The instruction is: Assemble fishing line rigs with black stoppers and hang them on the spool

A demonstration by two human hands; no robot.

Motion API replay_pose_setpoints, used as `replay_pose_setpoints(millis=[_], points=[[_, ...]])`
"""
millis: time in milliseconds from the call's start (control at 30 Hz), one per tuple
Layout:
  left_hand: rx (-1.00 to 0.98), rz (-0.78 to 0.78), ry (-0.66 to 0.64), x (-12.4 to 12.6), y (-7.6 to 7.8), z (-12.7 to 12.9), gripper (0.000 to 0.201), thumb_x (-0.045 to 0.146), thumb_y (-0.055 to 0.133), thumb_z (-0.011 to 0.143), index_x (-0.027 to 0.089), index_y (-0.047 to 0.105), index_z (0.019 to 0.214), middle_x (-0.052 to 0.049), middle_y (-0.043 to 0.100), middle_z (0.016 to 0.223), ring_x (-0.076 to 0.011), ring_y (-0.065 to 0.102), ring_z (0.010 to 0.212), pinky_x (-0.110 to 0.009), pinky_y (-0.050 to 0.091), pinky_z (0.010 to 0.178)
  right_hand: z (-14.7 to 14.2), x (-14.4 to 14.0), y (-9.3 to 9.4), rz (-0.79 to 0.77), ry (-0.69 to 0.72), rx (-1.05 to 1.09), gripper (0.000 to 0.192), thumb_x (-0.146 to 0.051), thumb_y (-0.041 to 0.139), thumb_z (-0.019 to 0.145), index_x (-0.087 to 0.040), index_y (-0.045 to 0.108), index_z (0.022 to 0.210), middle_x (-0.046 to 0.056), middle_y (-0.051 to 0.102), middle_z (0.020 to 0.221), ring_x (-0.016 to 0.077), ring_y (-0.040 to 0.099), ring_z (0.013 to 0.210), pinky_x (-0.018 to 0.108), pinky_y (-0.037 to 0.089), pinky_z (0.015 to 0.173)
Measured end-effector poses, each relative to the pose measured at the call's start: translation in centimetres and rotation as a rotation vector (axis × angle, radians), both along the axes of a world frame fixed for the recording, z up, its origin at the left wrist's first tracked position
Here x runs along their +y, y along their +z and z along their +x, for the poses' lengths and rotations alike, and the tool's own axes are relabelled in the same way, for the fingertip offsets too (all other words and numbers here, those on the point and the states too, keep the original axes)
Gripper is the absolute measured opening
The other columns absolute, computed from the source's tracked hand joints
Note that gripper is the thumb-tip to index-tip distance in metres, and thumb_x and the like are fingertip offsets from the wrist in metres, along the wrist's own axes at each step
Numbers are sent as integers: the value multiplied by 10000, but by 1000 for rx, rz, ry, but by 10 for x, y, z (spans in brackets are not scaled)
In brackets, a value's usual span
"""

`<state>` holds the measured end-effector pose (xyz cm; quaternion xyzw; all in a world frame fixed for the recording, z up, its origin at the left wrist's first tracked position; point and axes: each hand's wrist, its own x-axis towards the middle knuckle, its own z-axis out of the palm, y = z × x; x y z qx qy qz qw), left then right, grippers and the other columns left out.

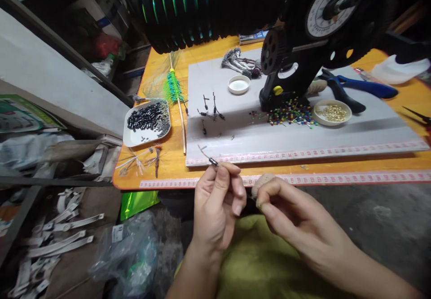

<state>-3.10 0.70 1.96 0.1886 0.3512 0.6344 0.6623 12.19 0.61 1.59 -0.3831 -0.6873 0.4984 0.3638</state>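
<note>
Right hand (pixel 299 222) and left hand (pixel 215 204) sit nearest, side by side above an olive-clothed lap (pixel 259 258), just off the table's (pixel 178 172) front edge. Left thumb and fingers grip a black bead (pixel 213 160) with a thin wire end pointing up and away, near the edge of a pale board (pixel 235 139). On the right, the thumb and forefinger grip is closed at the tips; I cannot tell what, if anything, lies between them. Similar black pieces (pixel 204 130) lie on the board, with coloured pins (pixel 292 115) beside a dish (pixel 333 123) of gold bits (pixel 332 112). Pliers (pixel 367 87) lie behind the dish. Left of the board, a tray (pixel 134 138) holds more beads (pixel 143 118).
</note>
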Motion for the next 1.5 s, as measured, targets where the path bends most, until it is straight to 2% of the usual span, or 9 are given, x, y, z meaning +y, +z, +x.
replay_pose_setpoints(millis=[167,467,633,767,1033,1200,1300,1400,1500], points=[[89,30,-255,-17,-9,-18,559,636,538,944,188,724,1223,-171,723,1176,-63,547,496,-183,349,400,8,6,-2,518,-93,-208,204,-40,531,929,-229,557,1000,11,639,832,135,640,727,226,519,654],[228,49,-269,-34,-12,-20,652,595,869,657,204,672,1140,-141,686,1200,-71,599,598,-169,425,496,14,-2,-11,664,-122,-357,213,-77,557,952,-208,575,1118,32,681,891,147,692,761,222,553,724],[440,-139,-314,-36,-2,-8,329,310,838,789,182,735,1075,-24,691,801,-52,543,516,-159,442,497,14,-2,-11,709,-109,-397,220,-85,548,967,-196,564,1157,30,701,895,155,682,788,235,548,770],[736,25,-352,-40,-2,-13,275,295,523,1020,163,758,960,33,553,535,-60,466,432,-178,385,464,15,0,-8,716,-98,-373,153,-72,529,973,-182,563,1075,28,649,862,128,642,766,208,522,749],[832,675,-1,-40,-29,-13,288,304,467,1053,218,708,921,58,456,478,-85,450,438,-208,406,540,11,1,0,383,28,-182,145,-94,491,964,-236,511,979,-16,609,819,95,608,709,178,490,615],[836,569,13,-41,-32,-15,235,300,521,1029,209,726,957,-18,629,727,-127,570,657,-241,444,639,14,1,-5,281,23,-130,167,-98,533,963,-255,559,1010,-11,629,863,103,624,767,195,519,672],[776,529,52,-46,-30,-18,296,353,511,1029,207,691,845,-37,609,826,-153,578,776,-285,455,741,13,-1,-9,-114,63,108,122,-190,504,1026,-286,572,1058,8,653,982,99,635,735,178,520,547],[746,463,-119,-48,-32,-21,327,315,460,1048,195,629,794,-8,549,696,-139,531,676,-289,424,689,9,-2,-10,-568,168,502,89,-313,486,1054,-272,561,1032,25,658,1038,95,657,699,163,510,461],[874,278,-294,-46,-33,-23,329,281,456,1050,178,639,797,-29,587,746,-142,545,710,-288,427,696,9,-1,-11,-669,207,638,96,-307,561,1029,-233,597,981,8,669,926,93,682,778,184,564,635]])
